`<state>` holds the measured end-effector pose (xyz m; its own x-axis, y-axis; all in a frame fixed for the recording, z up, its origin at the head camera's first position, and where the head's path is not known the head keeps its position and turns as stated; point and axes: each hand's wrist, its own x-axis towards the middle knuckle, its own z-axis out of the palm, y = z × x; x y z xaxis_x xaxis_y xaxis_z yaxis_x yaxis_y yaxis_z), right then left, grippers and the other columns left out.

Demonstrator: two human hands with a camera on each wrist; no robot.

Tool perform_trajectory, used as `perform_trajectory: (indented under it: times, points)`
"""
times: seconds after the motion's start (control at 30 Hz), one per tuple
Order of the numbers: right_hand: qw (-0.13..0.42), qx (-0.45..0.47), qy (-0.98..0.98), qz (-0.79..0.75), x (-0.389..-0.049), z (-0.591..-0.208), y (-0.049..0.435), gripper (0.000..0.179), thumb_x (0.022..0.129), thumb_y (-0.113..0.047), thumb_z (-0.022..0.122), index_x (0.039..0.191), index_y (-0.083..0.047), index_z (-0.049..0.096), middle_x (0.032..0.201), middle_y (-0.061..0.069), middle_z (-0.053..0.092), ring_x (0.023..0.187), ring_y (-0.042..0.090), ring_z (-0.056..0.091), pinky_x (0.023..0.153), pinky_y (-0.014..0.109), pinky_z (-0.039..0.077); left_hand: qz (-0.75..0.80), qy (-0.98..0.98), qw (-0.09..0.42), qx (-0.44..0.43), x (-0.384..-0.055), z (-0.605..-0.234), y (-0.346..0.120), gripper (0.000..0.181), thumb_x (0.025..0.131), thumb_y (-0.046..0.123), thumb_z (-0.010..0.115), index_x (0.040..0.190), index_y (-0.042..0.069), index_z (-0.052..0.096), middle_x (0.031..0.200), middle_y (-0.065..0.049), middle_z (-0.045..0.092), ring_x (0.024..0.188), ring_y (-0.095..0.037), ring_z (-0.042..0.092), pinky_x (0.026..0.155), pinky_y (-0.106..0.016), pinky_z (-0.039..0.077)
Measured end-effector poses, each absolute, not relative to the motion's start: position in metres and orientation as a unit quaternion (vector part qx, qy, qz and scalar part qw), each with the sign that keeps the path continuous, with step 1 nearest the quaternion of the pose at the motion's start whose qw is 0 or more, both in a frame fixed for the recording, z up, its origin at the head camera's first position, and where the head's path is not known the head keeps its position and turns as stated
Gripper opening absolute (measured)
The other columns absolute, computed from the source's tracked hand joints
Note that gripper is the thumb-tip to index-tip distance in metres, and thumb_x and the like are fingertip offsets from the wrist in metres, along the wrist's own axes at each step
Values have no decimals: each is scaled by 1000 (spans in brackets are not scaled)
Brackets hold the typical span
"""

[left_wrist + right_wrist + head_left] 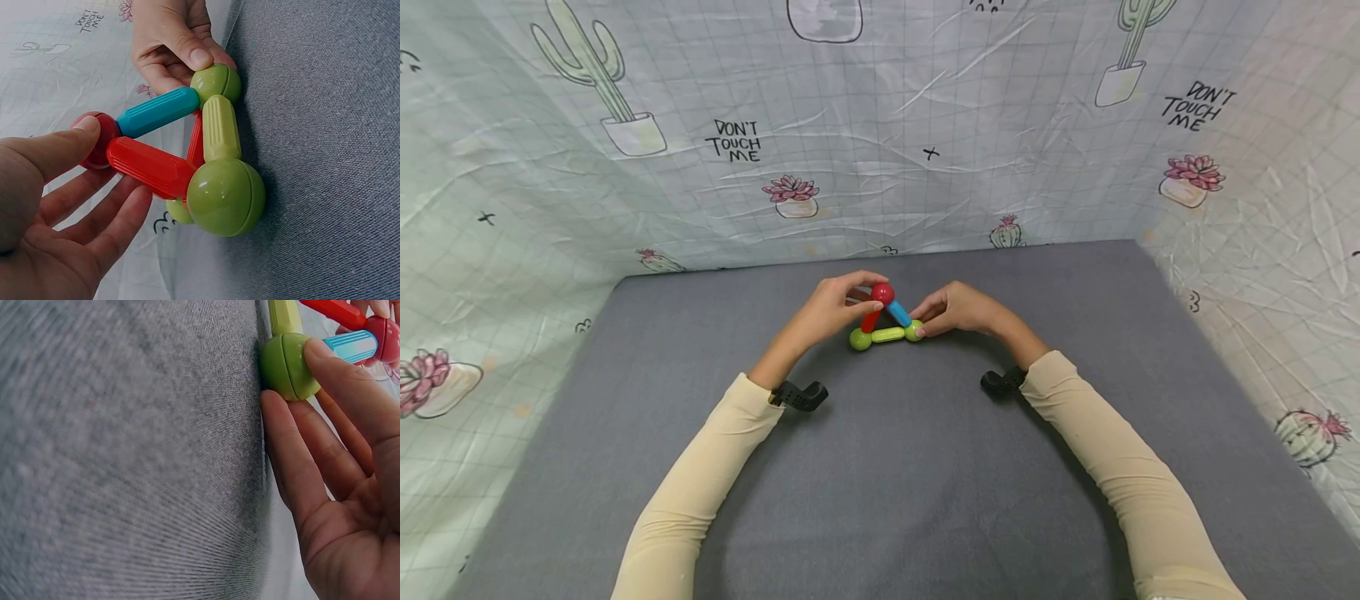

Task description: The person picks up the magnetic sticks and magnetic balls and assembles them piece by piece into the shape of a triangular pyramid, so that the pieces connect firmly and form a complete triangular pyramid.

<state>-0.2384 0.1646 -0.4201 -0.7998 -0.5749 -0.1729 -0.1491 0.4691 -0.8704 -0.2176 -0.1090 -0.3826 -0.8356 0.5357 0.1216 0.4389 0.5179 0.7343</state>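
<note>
A small frame of toy building sticks and balls stands on the grey cloth. My left hand (833, 308) holds the red ball (883, 293) at its top between thumb and fingers. From that ball a red stick (870, 321) slopes to the left green ball (861, 339), and a blue stick (899, 313) slopes to the right green ball (913, 331). A yellow-green stick (888, 334) joins these two along the bottom. With thumb and fingers my right hand (964, 308) grips the right green ball. Behind, the left wrist view partly shows another red stick (195, 139) and a third green ball (180, 212).
A grey cloth (895, 467) covers the table. Pale printed fabric (880, 108) hangs at the back and both sides, close behind the hands. Each wrist wears a black strap, the left strap (801, 396) and the right strap (1002, 383).
</note>
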Motion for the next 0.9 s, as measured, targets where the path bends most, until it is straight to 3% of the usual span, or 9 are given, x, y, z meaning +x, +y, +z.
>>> perform_trajectory:
  times: [0.3, 0.5, 0.63, 0.9]
  points:
    - [208, -221, 843, -445, -233, -419, 160, 32, 85, -15, 84, 114, -4, 77, 108, 9, 77, 100, 17, 72, 81, 28, 58, 411, 868, 73, 268, -214, -391, -119, 54, 93, 14, 76, 143, 6, 56, 134, -14, 64, 113, -30, 68, 92, -40, 58]
    - [192, -221, 859, -421, -226, -417, 164, 31, 84, -15, 85, 113, -6, 78, 105, 7, 78, 98, 17, 73, 79, 27, 58, 379, 891, 85, 234, -206, -403, -129, 38, 85, 10, 84, 119, -2, 69, 113, -16, 72, 99, -26, 71, 84, -34, 60]
    - [182, -228, 864, -410, -223, -416, 164, 32, 84, -17, 86, 113, -7, 78, 104, 7, 78, 98, 16, 73, 79, 27, 58, 368, 896, 82, 233, -200, -409, -129, 26, 84, 10, 84, 106, 0, 73, 98, -12, 75, 89, -21, 72, 76, -30, 59]
    - [180, -232, 866, -405, -217, -415, 167, 30, 84, -19, 86, 111, -8, 79, 106, 6, 78, 101, 19, 73, 83, 31, 59, 394, 888, 67, 229, -192, -416, -129, 24, 81, 13, 87, 100, 3, 76, 92, -7, 75, 83, -16, 71, 73, -28, 59]
